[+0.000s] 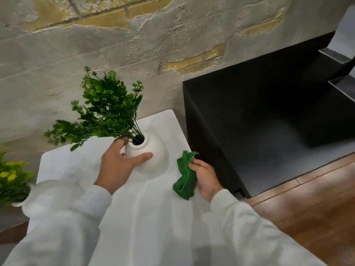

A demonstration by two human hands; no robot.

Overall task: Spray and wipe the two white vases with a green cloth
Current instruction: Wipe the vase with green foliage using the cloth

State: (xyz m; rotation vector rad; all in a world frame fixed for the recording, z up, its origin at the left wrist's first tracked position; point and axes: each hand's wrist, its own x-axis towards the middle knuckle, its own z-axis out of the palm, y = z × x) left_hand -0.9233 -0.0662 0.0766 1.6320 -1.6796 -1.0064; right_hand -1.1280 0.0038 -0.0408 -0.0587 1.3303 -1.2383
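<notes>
Your left hand (117,166) wraps the upper body of the white vase (151,156), thumb laid across the front and fingers curled round the far side just under the rim. That grip looks meant to steady it: the green sprigs (101,110) lean heavily to the left, so the vase would probably tip or turn under a wiping stroke without a hand on it. The vase stands near the far right corner of the white table (172,127), close to the plastered wall (134,45).

Your right hand (206,179) is closed round a bunched green cloth (185,179), fingers pressed into the folds, with the cloth's top end sticking up free. It sits just beside the vase on the right, not touching it. Holding it there keeps the open right flank within easy reach, away from the leaves.

The second vase (44,196) is at the table's left edge, partly behind your left sleeve (63,227), with yellow-green foliage (11,175) spilling left.

No spray bottle is in view. Whether this vase is already wet I cannot tell. The next sensible move is bringing the cloth against the bare side.
</notes>
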